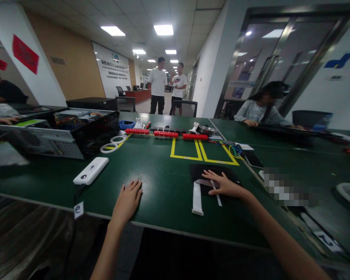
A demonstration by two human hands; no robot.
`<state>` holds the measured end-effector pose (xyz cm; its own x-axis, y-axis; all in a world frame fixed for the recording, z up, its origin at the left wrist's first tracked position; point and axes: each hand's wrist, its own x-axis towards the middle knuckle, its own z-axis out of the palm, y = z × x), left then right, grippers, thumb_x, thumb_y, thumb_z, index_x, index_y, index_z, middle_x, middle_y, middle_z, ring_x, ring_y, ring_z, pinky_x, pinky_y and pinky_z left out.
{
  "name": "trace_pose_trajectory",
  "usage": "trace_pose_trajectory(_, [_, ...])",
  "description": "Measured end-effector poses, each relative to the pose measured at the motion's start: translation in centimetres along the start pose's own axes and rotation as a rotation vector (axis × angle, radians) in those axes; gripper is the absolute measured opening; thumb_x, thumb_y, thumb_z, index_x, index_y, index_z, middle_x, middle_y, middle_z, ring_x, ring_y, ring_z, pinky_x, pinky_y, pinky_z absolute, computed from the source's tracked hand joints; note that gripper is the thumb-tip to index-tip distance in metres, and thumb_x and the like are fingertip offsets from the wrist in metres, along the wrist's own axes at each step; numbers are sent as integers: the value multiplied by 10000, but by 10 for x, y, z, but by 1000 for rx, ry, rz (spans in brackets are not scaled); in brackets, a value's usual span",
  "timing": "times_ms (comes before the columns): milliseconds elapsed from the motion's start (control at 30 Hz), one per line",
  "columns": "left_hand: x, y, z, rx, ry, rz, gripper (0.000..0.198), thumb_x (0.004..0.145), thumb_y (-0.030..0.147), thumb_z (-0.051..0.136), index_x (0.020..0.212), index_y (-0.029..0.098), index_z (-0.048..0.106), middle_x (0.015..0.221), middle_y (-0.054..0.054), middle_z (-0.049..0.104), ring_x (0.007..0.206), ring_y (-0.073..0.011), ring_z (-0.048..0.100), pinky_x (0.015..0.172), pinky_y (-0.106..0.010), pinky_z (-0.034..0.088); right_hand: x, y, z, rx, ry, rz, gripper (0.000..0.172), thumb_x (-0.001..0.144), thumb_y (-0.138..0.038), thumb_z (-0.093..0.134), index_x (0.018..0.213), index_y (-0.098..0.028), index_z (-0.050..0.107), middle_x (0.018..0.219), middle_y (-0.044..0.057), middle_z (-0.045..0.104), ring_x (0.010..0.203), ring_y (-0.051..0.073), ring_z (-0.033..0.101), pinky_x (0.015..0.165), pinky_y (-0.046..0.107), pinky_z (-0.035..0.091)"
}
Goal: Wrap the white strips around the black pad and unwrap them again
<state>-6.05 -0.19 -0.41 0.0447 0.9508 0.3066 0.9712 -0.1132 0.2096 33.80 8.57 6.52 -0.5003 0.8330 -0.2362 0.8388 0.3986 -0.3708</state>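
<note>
With the left hand [127, 201] flat and empty ahead at eleven o'clock, the right hand [225, 184], fingers spread, apparently steadies the black sheet [196, 171] at one o'clock; lifting would require an edge grip.

The black sheet [196, 170] under the right grip [217, 184] looks like plastic, the flat ribbon cable [197, 197] beside it matt. Left of the left grip [128, 199], the power bank [91, 171] is smooth plastic, the computer case [43, 140] metal. The desk [160, 186] gleams softly between both.

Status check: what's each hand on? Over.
Left hand: open, on green table. Right hand: spread over flat black panel, by white ribbon cable. Right hand hides part of panel.
</note>
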Motion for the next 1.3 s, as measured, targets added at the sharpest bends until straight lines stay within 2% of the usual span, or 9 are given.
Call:
trace_pose_trajectory(167, [0, -1, 1, 8, -6, -5, 390, 941, 283, 357, 1278, 162, 510, 1364, -105, 491, 1296, -254, 395, 1057, -496, 271, -25, 36, -10, 24, 48, 69, 810, 710, -587, 555, 1421, -313, 283, 1520, 49, 133, 1382, 325, 43, 1035, 639, -46])
trace_pose_trajectory(400, [0, 0, -1, 2, -7, -4, 393, 938, 286, 361, 1282, 164, 507, 1367, -113, 486, 1294, -253, 398, 1055, -496, 273, -41, 50, -13, 53, 103, 104, 696, 785, -579, 467, 1406, -297, 328, 1506, 42, 184, 1375, 305, 117, 1059, 610, -32])
trace_pose_trajectory(600, [-1, 0, 0, -5, 7, 0, 388, 935, 281, 363, 1279, 184, 514, 1357, -108, 500, 1291, -249, 403, 1053, -496, 280, -70, 86, -14, 106, 314, 142, 666, 765, -513, 503, 1364, -234, 418, 1437, 71, 363, 1296, 283, 359, 1077, 478, 251])
trace_pose_trajectory(733, [-1, 1, -1, 25, -2, 4, 387, 931, 275, 370, 1274, 173, 519, 1362, -109, 494, 1292, -256, 401, 1053, -492, 282, -100, 108, -7, 19, 405, 167, 642, 726, -433, 516, 1314, -176, 484, 1393, 106, 428, 1251, 293, 424, 1060, 462, 298])
trace_pose_trajectory(833, [-1, 1, -1, 37, -6, 9, 389, 934, 272, 363, 1278, 174, 515, 1365, -108, 490, 1296, -255, 396, 1053, -494, 283, -113, 111, 3, -12, 393, 152, 592, 705, -407, 518, 1250, -179, 546, 1300, 104, 535, 1179, 286, 501, 1023, 446, 363])
trace_pose_trajectory(933, [-1, 1, -1, 42, -7, 11, 394, 938, 278, 354, 1280, 162, 512, 1362, -111, 493, 1299, -256, 391, 1055, -493, 280, -113, 111, 10, -39, 412, 114, 490, 691, -357, 488, 1126, -183, 629, 1187, 100, 618, 1103, 286, 556, 991, 454, 396])
trace_pose_trajectory(1067, [-1, 0, 0, 26, 8, 13, 383, 934, 280, 366, 1272, 189, 520, 1357, -101, 501, 1296, -254, 396, 1052, -495, 283, -106, 107, 4, -72, 454, 150, 409, 701, -325, 441, 997, -192, 689, 1051, 103, 677, 968, 281, 617, 877, 418, 463])
trace_pose_trajectory(1200, [-1, -1, 0, 9, 7, 19, 385, 933, 292, 369, 1271, 188, 522, 1352, -103, 507, 1289, -256, 406, 1052, -499, 283, -100, 93, -17, -118, 667, 252, 401, 744, -347, 411, 997, -217, 693, 1015, 89, 690, 902, 275, 627, 799, 387, 463])
trace_pose_trajectory(1300, [0, -2, 1, 2, 7, 13, 387, 934, 294, 369, 1275, 189, 518, 1359, -100, 499, 1292, -257, 401, 1055, -502, 278, -91, 84, -34, -150, 880, 413, 437, 781, -356, 382, 1044, -178, 682, 1029, 106, 684, 899, 265, 619, 800, 361, 448])
